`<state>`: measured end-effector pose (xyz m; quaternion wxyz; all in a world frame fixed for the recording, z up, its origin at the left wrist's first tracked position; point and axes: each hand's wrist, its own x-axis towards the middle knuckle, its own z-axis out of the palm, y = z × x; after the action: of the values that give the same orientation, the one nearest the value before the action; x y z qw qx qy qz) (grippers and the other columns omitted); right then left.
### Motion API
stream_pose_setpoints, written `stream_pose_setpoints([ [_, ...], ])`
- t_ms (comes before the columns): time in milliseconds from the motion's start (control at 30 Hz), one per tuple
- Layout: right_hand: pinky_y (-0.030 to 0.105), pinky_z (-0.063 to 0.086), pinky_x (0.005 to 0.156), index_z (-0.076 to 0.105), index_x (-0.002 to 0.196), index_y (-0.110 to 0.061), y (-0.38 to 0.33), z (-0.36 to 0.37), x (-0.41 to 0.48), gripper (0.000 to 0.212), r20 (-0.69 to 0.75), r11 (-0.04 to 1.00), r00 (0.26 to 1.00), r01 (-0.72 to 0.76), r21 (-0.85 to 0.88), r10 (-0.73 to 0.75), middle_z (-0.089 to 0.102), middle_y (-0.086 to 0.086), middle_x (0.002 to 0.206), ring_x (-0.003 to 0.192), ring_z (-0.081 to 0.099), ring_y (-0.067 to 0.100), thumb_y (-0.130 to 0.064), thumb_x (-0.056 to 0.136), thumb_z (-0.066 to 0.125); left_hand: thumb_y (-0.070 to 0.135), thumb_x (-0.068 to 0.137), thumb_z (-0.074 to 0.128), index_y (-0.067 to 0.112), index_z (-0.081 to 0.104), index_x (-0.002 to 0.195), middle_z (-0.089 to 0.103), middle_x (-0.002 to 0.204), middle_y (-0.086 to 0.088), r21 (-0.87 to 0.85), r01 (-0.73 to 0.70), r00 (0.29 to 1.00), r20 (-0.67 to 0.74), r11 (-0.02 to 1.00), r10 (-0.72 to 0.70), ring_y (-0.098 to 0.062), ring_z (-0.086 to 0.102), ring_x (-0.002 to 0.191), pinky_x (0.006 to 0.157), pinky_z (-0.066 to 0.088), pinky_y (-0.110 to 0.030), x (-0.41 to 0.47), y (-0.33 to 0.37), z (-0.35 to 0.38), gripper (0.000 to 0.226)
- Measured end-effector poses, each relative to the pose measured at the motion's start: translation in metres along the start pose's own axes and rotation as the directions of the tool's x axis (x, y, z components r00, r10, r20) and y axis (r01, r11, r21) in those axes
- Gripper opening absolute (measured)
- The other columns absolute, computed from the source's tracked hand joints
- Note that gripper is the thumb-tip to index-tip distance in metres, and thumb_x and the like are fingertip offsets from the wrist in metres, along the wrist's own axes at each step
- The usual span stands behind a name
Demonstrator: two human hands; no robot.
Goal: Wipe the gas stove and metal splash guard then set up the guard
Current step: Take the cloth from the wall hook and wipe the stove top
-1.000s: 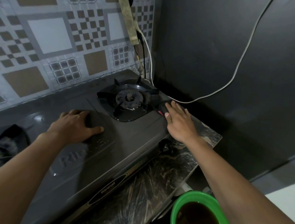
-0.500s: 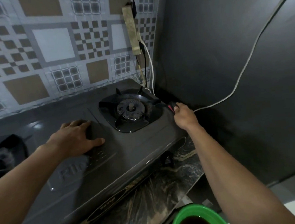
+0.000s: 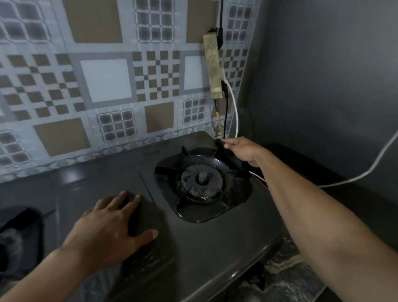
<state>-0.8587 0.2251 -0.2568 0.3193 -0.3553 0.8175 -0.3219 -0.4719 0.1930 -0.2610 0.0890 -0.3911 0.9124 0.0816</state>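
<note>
Marbled counter (image 3: 287, 294) shows along the near right edge, carrying the dark grey gas stove (image 3: 202, 251), whose front knob (image 3: 256, 278) sits just above that edge. On the stove's top, between the two burners and nearer its front, the left hand (image 3: 108, 228) lies flat with fingers spread, pressing down on a dark cloth (image 3: 149, 229) that spreads out from under the palm toward the right burner. The left burner (image 3: 11, 239) is cut off at the stove's left edge. The right burner (image 3: 202, 183), with its black pan support, sits toward the stove's back right corner. Over that corner the right hand (image 3: 243, 151) reaches past the burner, its fingers pinched on something dark at the stove's rear right edge; what it grips cannot be made out. A white cable (image 3: 234, 114) drops behind that hand and runs off along the grey side wall (image 3: 330, 67). Behind the stove's back edge rises the patterned tile wall (image 3: 105, 82), with a power strip (image 3: 213, 65) mounted near the corner.
</note>
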Motion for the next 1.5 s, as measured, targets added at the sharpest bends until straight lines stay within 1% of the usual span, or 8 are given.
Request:
stream_pose_setpoints([
  [233, 0.039, 0.022, 0.120, 0.040, 0.151, -0.027, -0.039, 0.007, 0.050, 0.046, 0.060, 0.975, 0.998, 0.030, -0.221, -0.017, 0.026, 0.001, 0.161, 0.148, 0.025, 0.027, -0.026, 0.105, 0.045, 0.095, 0.070, 0.022, 0.041, -0.001, 0.156, 0.000, 0.166, 0.009, -0.021, -0.021, 0.998, -0.056, 1.000, 0.020, -0.018, 0.006, 0.152, 0.121, 0.017, -0.039, 0.001, -0.006, 0.005, 0.104],
  [433, 0.035, 0.022, 0.117, 0.019, 0.158, -0.022, -0.081, 0.037, 0.056, 0.055, 0.126, 0.771, 0.992, 0.095, -0.630, -0.019, 0.014, 0.007, 0.165, 0.149, 0.021, 0.030, -0.027, 0.106, 0.036, 0.095, 0.071, 0.022, 0.040, 0.001, 0.156, 0.002, 0.166, 0.009, -0.050, -0.049, 0.996, -0.074, 0.998, 0.045, -0.018, 0.008, 0.151, 0.121, 0.019, -0.039, 0.001, -0.010, 0.007, 0.104],
  [567, 0.025, 0.028, 0.107, 0.031, 0.155, -0.025, -0.105, 0.076, 0.051, 0.051, 0.220, 0.786, 0.968, 0.230, -0.574, -0.122, 0.026, 0.005, 0.162, 0.144, 0.032, 0.030, -0.024, 0.105, 0.042, 0.095, 0.070, 0.015, 0.036, 0.012, 0.157, 0.015, 0.164, 0.010, -0.177, -0.047, 0.992, -0.122, 0.983, 0.026, -0.016, 0.014, 0.150, 0.121, 0.023, -0.040, -0.005, -0.027, -0.002, 0.105],
  [700, 0.027, 0.035, 0.101, 0.031, 0.155, -0.027, -0.127, 0.111, 0.046, 0.054, 0.266, 0.755, 0.953, 0.280, -0.593, -0.144, 0.032, 0.008, 0.159, 0.136, 0.040, 0.033, -0.015, 0.104, 0.039, 0.096, 0.059, 0.002, 0.037, 0.019, 0.156, 0.020, 0.164, 0.005, -0.013, 0.046, 0.989, -0.141, 0.999, -0.048, -0.020, 0.017, 0.151, 0.122, 0.019, -0.038, -0.016, -0.054, -0.011, 0.115],
  [900, 0.032, 0.036, 0.101, 0.030, 0.155, -0.024, -0.137, 0.125, 0.035, 0.058, 0.264, 0.653, 0.952, 0.299, -0.696, -0.155, 0.033, 0.012, 0.158, 0.136, 0.041, 0.034, -0.007, 0.101, 0.039, 0.083, 0.079, 0.041, 0.034, 0.021, 0.156, 0.019, 0.163, 0.009, -0.036, 0.110, 0.994, -0.019, 0.993, -0.111, -0.018, 0.027, 0.147, 0.113, 0.032, -0.033, -0.024, -0.060, -0.014, 0.093],
  [1200, 0.034, 0.043, 0.091, 0.048, 0.145, -0.028, -0.162, 0.165, 0.021, 0.049, 0.349, 0.633, 0.901, 0.431, -0.643, -0.258, 0.050, 0.011, 0.145, 0.121, 0.052, 0.032, -0.018, 0.097, 0.045, 0.084, 0.077, 0.041, 0.034, 0.017, 0.156, 0.013, 0.166, 0.004, -0.066, 0.126, 0.992, 0.019, 0.990, -0.125, -0.022, 0.017, 0.151, 0.120, 0.023, -0.035, -0.021, -0.066, -0.008, 0.097],
  [1333, 0.047, 0.015, 0.122, 0.010, 0.159, -0.021, -0.157, 0.180, 0.015, 0.059, 0.286, 0.629, 0.948, 0.309, -0.714, -0.141, 0.004, 0.010, 0.167, 0.150, 0.015, 0.032, -0.028, 0.103, 0.028, 0.086, 0.077, 0.040, 0.035, 0.017, 0.156, 0.013, 0.166, 0.005, -0.062, 0.125, 0.992, 0.017, 0.990, -0.125, -0.024, 0.016, 0.151, 0.119, 0.024, -0.037, -0.022, -0.068, -0.008, 0.097],
  [1500, 0.052, 0.014, 0.120, -0.007, 0.158, -0.015, -0.165, 0.203, -0.019, 0.070, 0.223, 0.646, 0.973, 0.206, -0.735, -0.056, -0.013, 0.021, 0.163, 0.149, 0.006, 0.045, -0.022, 0.102, 0.035, 0.084, 0.078, 0.042, 0.032, 0.019, 0.156, 0.015, 0.165, 0.002, -0.065, 0.112, 0.994, 0.013, 0.992, -0.112, -0.026, 0.019, 0.150, 0.117, 0.026, -0.040, -0.023, -0.067, -0.008, 0.096],
])
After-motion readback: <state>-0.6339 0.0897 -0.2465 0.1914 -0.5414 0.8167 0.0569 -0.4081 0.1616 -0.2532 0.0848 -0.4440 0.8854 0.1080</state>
